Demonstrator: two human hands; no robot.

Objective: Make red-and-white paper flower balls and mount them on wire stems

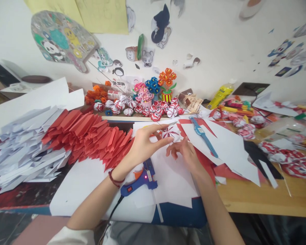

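Note:
Between thumb and fingers, my left hand (146, 141) grips a red-and-white paper flower (171, 132) above the white paper sheets. My right hand (185, 151) is just below and right of the flower, fingers apart and partly curled, with nothing visible in them. Whether its fingertips touch the flower I cannot tell. Under my left forearm lies a blue hot glue gun (140, 182), its small light glowing and its cord running toward me. Folded red paper strips (91, 136) are heaped to the left of my left hand.
Folded white strips (33, 146) pile up at far left. Finished paper flowers (160, 110) crowd the back, beside a potted orange flower (167, 83). A blue wristwatch (203, 136) rests on paper to the right. Behind it leans a yellow bottle (221, 95); more flowers (285, 156) lie far right.

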